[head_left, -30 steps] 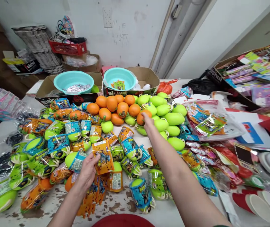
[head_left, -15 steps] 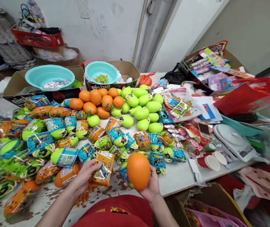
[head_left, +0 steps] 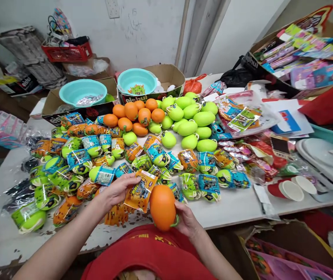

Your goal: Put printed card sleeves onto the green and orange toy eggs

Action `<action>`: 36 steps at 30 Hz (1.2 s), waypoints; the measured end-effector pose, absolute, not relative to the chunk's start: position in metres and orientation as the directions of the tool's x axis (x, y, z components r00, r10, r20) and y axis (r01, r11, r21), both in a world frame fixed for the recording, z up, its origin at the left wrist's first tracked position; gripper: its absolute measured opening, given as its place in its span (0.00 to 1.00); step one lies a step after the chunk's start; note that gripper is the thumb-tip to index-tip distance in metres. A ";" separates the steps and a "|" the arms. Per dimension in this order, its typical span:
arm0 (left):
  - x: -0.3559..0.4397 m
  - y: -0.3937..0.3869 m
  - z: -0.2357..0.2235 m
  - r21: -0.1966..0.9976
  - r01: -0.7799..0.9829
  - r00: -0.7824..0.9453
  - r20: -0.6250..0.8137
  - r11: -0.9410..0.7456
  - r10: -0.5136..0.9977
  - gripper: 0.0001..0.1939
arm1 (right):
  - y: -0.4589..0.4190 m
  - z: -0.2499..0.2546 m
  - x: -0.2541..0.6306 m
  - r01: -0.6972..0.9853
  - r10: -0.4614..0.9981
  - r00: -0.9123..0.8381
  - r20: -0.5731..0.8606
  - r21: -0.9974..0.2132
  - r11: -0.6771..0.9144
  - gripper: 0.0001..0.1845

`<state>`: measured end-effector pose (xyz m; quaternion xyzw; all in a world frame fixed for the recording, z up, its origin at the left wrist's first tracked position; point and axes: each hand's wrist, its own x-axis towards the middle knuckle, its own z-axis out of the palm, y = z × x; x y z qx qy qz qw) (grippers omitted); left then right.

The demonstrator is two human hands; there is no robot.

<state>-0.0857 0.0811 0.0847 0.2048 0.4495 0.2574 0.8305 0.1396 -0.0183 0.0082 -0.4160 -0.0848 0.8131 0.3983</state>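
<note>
Pinched in my left hand [head_left: 118, 189] is an orange printed wrapper sleeve [head_left: 141, 190], tilted over the near table edge. My right hand [head_left: 186, 218] grips an orange plastic egg [head_left: 162, 207] with a green cord at its lower end; the egg is beside the sleeve, and I cannot tell whether they touch. Under my left hand lie more orange wrapper sleeves [head_left: 116, 215]. Loose orange eggs [head_left: 131, 111] and lime green eggs [head_left: 188, 127] are heaped beyond my hands. Eggs in printed wrappers [head_left: 80, 160] cover the table's left and middle.
Two turquoise basins [head_left: 83, 92] rest on cardboard boxes at the back. To the right are a bag of flat wrappers [head_left: 244, 116], paper cups [head_left: 291, 189] and a white scale [head_left: 326, 155]. An open carton [head_left: 297, 252] stands below the table edge.
My right hand took an orange egg from the heap and brought it back beside the sleeve. My left hand kept the sleeve and moved toward the egg. The camera view swung right, then partly back.
</note>
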 end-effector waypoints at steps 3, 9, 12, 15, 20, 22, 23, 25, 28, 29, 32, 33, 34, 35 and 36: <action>-0.087 0.082 0.084 0.569 -0.224 0.497 -0.632 0.791 0.595 0.13 | -0.024 0.015 0.134 -0.555 0.759 -0.365 -0.539 -0.528 -0.642 0.29; -0.085 0.077 0.079 0.642 -0.084 0.490 -0.639 0.762 0.593 0.11 | -0.030 0.037 0.127 -0.514 0.729 -0.449 -0.517 -0.518 -0.684 0.27; -0.085 0.076 0.082 0.628 -0.034 0.510 -0.658 0.778 0.554 0.12 | -0.029 0.048 0.127 -0.472 0.731 -0.463 -0.502 -0.558 -0.682 0.33; -0.082 0.077 0.088 0.650 -0.002 0.515 -0.650 0.760 0.558 0.11 | -0.026 0.057 0.126 -0.406 0.722 -0.450 -0.526 -0.600 -0.690 0.39; -0.072 0.080 0.095 0.680 0.107 0.555 -0.646 0.725 0.524 0.09 | -0.024 0.062 0.123 -0.390 0.729 -0.450 -0.516 -0.621 -0.680 0.33; -0.069 0.080 0.098 0.685 0.147 0.576 -0.646 0.714 0.501 0.10 | -0.023 0.060 0.122 -0.411 0.746 -0.438 -0.501 -0.627 -0.662 0.36; -0.067 0.079 0.100 0.691 0.165 0.590 -0.641 0.704 0.491 0.10 | -0.023 0.058 0.120 -0.413 0.751 -0.433 -0.498 -0.631 -0.656 0.38; -0.064 0.077 0.105 0.707 0.205 0.608 -0.634 0.677 0.478 0.10 | -0.021 0.053 0.118 -0.406 0.753 -0.443 -0.486 -0.640 -0.652 0.39; -0.059 0.075 0.112 0.747 0.262 0.613 -0.618 0.611 0.493 0.11 | -0.017 0.048 0.117 -0.376 0.744 -0.483 -0.461 -0.658 -0.652 0.38; -0.058 0.076 0.114 0.770 0.265 0.611 -0.600 0.580 0.517 0.12 | -0.016 0.049 0.116 -0.371 0.744 -0.490 -0.455 -0.663 -0.650 0.38; -0.060 0.079 0.114 0.890 0.139 0.486 -0.443 0.434 0.753 0.14 | -0.016 0.053 0.117 -0.391 0.755 -0.490 -0.436 -0.664 -0.637 0.38; -0.063 0.079 0.111 0.930 0.066 0.374 -0.358 0.361 0.855 0.17 | -0.017 0.055 0.118 -0.410 0.761 -0.487 -0.428 -0.658 -0.632 0.37; -0.068 0.078 0.107 0.956 0.002 0.245 -0.285 0.294 0.927 0.20 | -0.018 0.057 0.118 -0.430 0.769 -0.481 -0.420 -0.652 -0.625 0.37; -0.074 0.075 0.101 0.963 -0.046 0.145 -0.256 0.264 0.956 0.22 | -0.020 0.058 0.119 -0.449 0.779 -0.473 -0.412 -0.648 -0.615 0.36; -0.081 0.070 0.094 0.952 -0.081 0.113 -0.285 0.295 0.952 0.23 | -0.021 0.059 0.119 -0.466 0.788 -0.465 -0.404 -0.645 -0.606 0.36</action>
